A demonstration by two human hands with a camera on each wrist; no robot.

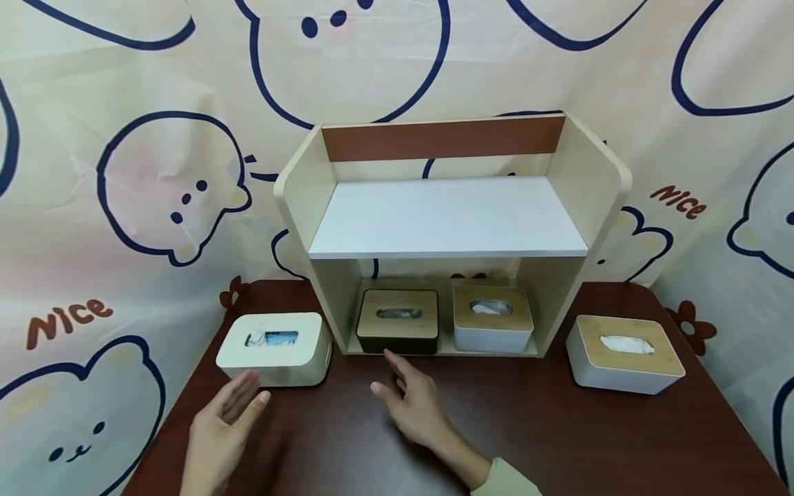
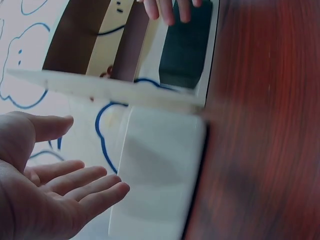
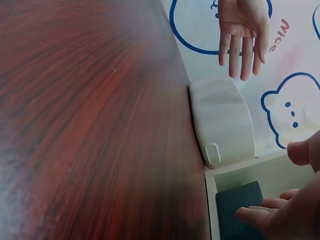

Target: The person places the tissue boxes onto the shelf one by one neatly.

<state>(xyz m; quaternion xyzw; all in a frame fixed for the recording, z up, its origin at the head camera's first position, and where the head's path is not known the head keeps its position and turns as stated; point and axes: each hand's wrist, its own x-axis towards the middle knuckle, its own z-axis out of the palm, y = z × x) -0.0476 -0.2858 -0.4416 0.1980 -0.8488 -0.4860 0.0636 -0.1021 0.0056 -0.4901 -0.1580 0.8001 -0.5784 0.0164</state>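
My left hand (image 1: 220, 430) is held with straight fingers just in front of a white tissue box (image 1: 291, 372) on the table's left; in the left wrist view its palm faces that box's side. My right hand (image 1: 417, 405) reaches toward the shelf, fingers extended and holding nothing, its fingertips near the lower front of a tissue box with a wooden lid and dark base (image 1: 397, 344). Beside that one on the lower shelf sits a tissue box with a wooden lid and white base (image 1: 493, 339).
A cream shelf unit (image 1: 608, 172) with a white middle board (image 1: 446, 217) stands at the table's back. Another white tissue box with a wooden lid (image 1: 620, 368) is on the right of the dark brown table (image 1: 558, 441). A cartoon-printed cloth (image 1: 174, 83) hangs behind.
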